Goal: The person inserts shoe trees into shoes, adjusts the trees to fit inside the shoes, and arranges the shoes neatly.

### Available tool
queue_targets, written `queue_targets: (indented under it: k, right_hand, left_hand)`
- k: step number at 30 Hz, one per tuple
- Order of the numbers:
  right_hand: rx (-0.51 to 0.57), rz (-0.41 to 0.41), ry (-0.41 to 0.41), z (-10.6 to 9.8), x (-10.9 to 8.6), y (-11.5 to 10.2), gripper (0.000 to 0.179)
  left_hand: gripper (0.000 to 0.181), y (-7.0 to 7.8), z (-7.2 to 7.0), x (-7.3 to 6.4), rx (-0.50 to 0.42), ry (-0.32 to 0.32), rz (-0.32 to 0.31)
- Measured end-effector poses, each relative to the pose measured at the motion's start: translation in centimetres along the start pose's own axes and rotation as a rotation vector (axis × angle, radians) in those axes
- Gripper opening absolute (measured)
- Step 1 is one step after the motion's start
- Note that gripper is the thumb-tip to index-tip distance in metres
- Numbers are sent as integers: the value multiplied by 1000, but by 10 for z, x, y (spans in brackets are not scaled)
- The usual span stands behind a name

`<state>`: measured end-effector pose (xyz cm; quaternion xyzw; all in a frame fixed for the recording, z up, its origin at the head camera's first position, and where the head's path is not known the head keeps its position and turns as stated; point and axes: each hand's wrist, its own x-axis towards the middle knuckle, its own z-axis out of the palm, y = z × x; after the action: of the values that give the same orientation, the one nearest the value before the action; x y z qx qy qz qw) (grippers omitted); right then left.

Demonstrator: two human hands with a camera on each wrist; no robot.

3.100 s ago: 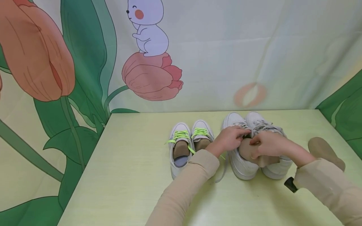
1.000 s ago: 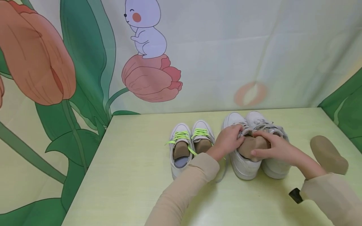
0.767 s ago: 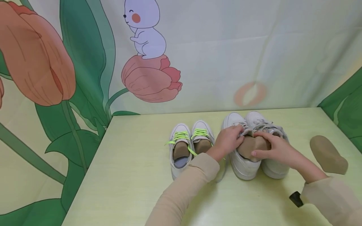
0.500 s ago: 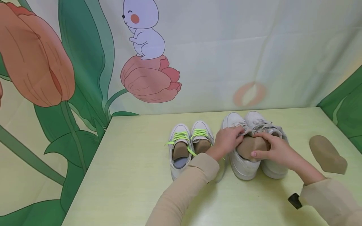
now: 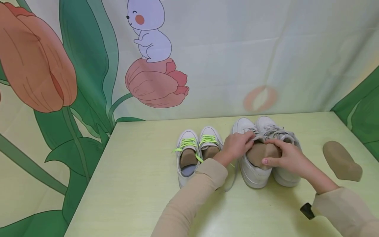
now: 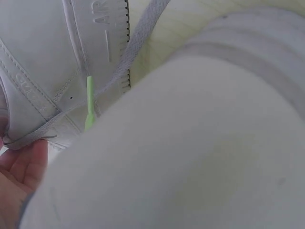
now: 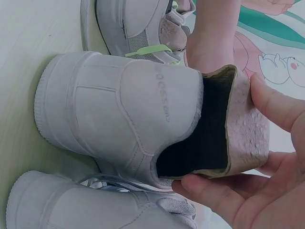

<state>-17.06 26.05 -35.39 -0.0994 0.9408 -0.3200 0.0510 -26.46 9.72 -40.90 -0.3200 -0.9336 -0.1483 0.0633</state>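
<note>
In the head view, my left hand [image 5: 237,144] pinches the tongue of the left shoe [image 5: 256,177] in a larger white pair, beside its grey laces. My right hand [image 5: 287,156] holds a brown moulded shoe insert [image 5: 260,154] by its heel end, thumb on one side and fingers on the other. The right wrist view shows the insert [image 7: 248,133] as a hollow shell projecting from the opening of the white shoe [image 7: 119,105]; its front end is hidden inside. The left wrist view catches my left fingers [image 6: 28,162] at the shoe's upper edge near a lace.
Left of this pair stand smaller white shoes [image 5: 188,144] with neon-green laces and brown inserts inside. Another shoe insert [image 5: 341,161] lies loose at the right of the table [image 5: 133,184]. The larger pair's right shoe [image 5: 287,177] stands close alongside. A printed curtain [image 5: 222,59] rises behind.
Over three seconds the right hand has shifted from bunched fingers over the insert to thumb and fingers spread around it. The insert sits straighter in the left shoe. Little moves in the last second.
</note>
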Motion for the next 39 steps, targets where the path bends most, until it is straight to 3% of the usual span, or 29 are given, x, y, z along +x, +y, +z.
queue_targets:
  k: [8,39]
  right_hand:
    - [-22,0,15,3,2,0,70]
    - [-45,24,60,10,11,-1,72]
  left_hand:
    - [12,0,-5,-1,-27,-38,8]
    - [11,-2,-7,-2,-91,-2,32]
